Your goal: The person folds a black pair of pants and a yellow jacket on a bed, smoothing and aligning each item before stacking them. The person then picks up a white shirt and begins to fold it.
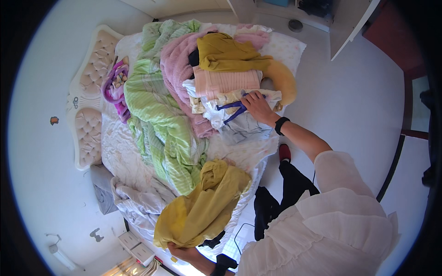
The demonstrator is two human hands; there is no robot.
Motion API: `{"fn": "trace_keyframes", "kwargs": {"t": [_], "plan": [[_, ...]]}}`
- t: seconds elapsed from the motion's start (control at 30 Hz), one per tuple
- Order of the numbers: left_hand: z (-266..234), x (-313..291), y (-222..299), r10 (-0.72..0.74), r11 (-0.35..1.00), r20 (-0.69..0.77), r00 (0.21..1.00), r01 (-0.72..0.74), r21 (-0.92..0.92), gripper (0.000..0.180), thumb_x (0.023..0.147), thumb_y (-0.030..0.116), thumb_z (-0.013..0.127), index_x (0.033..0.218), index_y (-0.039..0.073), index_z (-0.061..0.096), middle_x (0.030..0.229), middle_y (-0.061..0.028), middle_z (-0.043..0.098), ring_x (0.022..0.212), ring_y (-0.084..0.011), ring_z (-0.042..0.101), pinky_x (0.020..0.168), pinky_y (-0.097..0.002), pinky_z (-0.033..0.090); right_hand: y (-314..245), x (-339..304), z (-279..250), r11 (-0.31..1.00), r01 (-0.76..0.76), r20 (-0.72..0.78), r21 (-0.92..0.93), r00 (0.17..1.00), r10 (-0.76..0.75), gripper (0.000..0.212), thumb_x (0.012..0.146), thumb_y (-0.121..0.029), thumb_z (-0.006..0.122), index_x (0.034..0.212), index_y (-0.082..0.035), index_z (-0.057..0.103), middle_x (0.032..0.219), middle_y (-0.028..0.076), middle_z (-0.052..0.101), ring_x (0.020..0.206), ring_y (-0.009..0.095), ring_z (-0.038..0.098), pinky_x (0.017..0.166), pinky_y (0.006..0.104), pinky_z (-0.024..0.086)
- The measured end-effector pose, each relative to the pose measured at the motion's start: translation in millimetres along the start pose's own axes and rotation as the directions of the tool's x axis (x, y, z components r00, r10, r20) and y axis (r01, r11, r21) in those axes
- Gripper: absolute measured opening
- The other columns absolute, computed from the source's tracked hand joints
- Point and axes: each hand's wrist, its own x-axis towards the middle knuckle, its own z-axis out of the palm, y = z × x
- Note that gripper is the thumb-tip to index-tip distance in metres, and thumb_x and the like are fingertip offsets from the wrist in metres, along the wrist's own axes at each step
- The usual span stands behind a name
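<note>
Garment point(207, 207), mustard-yellow, extends from left hand point(182, 252), which grips its edge; right hand point(256, 105) overlies blue item point(240, 110), grasp indeterminable from this view.

A white patterned sheet point(116, 133) covers the bed point(287, 43); a striped green quilt point(149, 99) lies mid-bed, purple blanket point(109, 89) at ten o'clock, pink fleece point(175, 57) at twelve, pale-grey bedding point(145, 198) at seven, mustard cloth point(207, 202) over the six o'clock edge.

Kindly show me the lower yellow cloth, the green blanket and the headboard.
Lower yellow cloth point(205, 206), head view: its middle.
Green blanket point(157, 103), head view: its central folds.
Headboard point(88, 99), head view: the frame between its padded panels.
</note>
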Motion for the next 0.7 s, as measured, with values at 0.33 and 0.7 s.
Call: {"fn": "trace_keyframes", "kwargs": {"t": [0.33,0.7], "plan": [[21,16,-3,-0.296,0.842,-0.021,0.955,0.25,-0.479,0.033,0.072,-0.004,0.064,0.103,-0.006,0.054,0.104,-0.014,0.059,0.091,-0.0201,0.058,0.081,-0.0343,0.05,15,-29,-44,0.966,0.015,-0.023,0.26,1.0,-0.009,0.031,0.067,-0.02,0.065,0.09,-0.001,0.055,0.087,0.012,0.051,0.089,0.028,0.048,0.079,0.0368,0.039],[58,53,-29,-0.042,0.945,0.115,0.992,0.076,-0.317,0.02,0.086,0.015,0.048,0.095,-0.003,0.054,0.098,-0.0101,0.058,0.087,-0.0176,0.056,0.078,-0.0304,0.049,48,-87,-79,0.191,-0.65,0.414,0.736,0.654,0.633,0.031,0.084,-0.029,0.054,0.086,0.001,0.064,0.072,0.007,0.063,0.064,0.013,0.057,0.058,0.0295,0.044]]}}
